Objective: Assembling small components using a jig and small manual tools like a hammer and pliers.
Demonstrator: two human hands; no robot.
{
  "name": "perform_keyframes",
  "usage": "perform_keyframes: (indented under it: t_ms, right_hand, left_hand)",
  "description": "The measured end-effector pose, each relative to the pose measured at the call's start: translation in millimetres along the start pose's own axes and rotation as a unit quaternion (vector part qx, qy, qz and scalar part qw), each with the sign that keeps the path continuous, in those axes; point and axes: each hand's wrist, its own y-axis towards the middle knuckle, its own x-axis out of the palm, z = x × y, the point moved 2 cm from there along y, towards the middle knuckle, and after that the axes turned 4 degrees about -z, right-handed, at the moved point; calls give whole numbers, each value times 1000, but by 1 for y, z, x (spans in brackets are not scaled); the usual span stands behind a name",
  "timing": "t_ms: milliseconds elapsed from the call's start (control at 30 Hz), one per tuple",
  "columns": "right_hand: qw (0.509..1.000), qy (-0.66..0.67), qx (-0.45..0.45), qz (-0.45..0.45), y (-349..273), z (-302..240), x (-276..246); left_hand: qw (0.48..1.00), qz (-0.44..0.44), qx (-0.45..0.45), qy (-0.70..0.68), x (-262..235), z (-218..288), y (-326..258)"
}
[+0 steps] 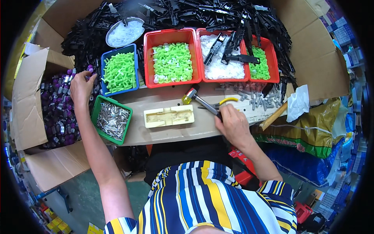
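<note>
My left hand [81,89] is at the right edge of a cardboard box of small purple and black plastic parts [60,105]. Its fingers are bent, with thumb and fingertips close together by the purple pieces; anything between them is too small to make out. In my right hand [235,126] is the dark handle of a hammer [206,104], its yellowish-faced head pointing up and left over the bench. Just beyond that hand lie yellow-handled pliers [228,100]. Between my hands, a cream block fixture [169,116] with a shaped recess rests on the bench.
A green tray [126,130] holds metal pins or screws. Behind it stand a blue bin [136,78] of green sticks and red bins [147,64] of green and white parts. Black plastic parts [179,13] are heaped at the back. Grey pieces [261,97] lie at right.
</note>
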Motion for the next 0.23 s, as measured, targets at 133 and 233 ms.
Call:
perform_keyframes:
  t_ms: [133,233]
  right_hand:
    - [1000,-18,0,14,0,11,-10]
    - [999,11,30,0,-20,18,-13]
  left_hand:
    - [1000,9,12,0,0,-5,-1]
    - [1000,-2,13,-13,0,-8,-1]
